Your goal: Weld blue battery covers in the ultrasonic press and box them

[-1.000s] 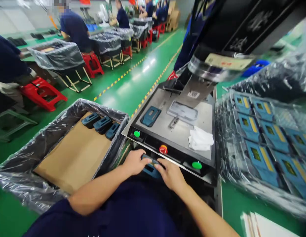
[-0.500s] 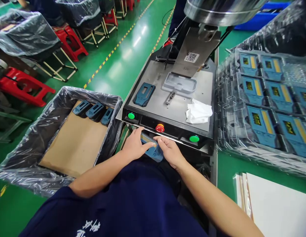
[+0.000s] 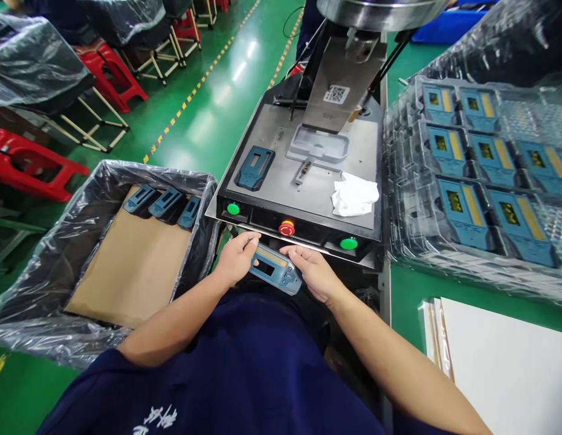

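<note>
Between my hands, in front of the press's front edge, is a blue plastic housing [image 3: 277,279] with a dark window and a tan strip. My left hand [image 3: 236,258] grips its left end, thumb on top. My right hand [image 3: 312,270] pinches its upper right edge. Another blue housing [image 3: 255,168] lies on the metal plate of the press [image 3: 272,187], left of a grey fixture [image 3: 319,148]. A crumpled white cloth [image 3: 355,194] rests at the plate's right side.
A plastic-lined bin [image 3: 95,211] at left holds cardboard and several blue housings. Stacked clear trays [image 3: 405,211] at right hold more of them. A red stop button [image 3: 286,228] sits between two green buttons [image 3: 348,243]. White sheets [image 3: 503,356] lie at lower right.
My left thumb has drawn back from the housing's middle to its left end, uncovering the window and strip. The whole view has shifted slightly.
</note>
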Motion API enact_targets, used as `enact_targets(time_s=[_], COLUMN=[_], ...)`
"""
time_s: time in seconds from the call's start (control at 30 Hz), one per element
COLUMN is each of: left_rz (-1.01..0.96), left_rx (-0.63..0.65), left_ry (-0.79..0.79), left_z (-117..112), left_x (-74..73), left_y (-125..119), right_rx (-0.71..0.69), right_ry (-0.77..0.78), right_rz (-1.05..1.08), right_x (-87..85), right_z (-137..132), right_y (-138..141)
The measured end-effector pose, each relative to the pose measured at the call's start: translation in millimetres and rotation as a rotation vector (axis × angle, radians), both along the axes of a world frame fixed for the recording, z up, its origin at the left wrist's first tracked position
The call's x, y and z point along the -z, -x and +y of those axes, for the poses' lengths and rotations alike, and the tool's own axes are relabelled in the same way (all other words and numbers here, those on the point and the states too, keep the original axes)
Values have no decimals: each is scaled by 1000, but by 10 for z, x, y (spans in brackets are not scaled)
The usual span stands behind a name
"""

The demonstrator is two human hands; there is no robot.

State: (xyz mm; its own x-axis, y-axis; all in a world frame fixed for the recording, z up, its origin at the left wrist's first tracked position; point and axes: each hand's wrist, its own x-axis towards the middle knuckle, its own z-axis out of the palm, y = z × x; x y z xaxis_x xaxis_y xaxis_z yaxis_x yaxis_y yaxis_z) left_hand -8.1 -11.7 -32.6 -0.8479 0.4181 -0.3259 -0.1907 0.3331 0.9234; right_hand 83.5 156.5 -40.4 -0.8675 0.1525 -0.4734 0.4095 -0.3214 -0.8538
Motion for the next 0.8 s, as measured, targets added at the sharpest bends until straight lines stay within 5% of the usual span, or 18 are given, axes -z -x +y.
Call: enact_targets(time_s=[0.13,0.33,0.5,0.63,0.8], left_rz=[-161,-270,-444,-444,-395], left_rx=[-57,-193,-199,-88,-127], left_ry=[-146,-269,-289,-336,-299], left_z=[7,49,120,184,184], left_x=[-10,-68,-82,-121,-110], left_y=[0,-47,-21,-15,10], right_rx=[-68,-354,-559,-416,201], right_ry=[-150,-976,-1329,-1471,-1700], right_rz=[34,457,526,572,457], right_x=[24,-260,-538,-781,-1131], right_z=[45,200,258,451,1219], right_y=[-46,-319,-504,-589,-767])
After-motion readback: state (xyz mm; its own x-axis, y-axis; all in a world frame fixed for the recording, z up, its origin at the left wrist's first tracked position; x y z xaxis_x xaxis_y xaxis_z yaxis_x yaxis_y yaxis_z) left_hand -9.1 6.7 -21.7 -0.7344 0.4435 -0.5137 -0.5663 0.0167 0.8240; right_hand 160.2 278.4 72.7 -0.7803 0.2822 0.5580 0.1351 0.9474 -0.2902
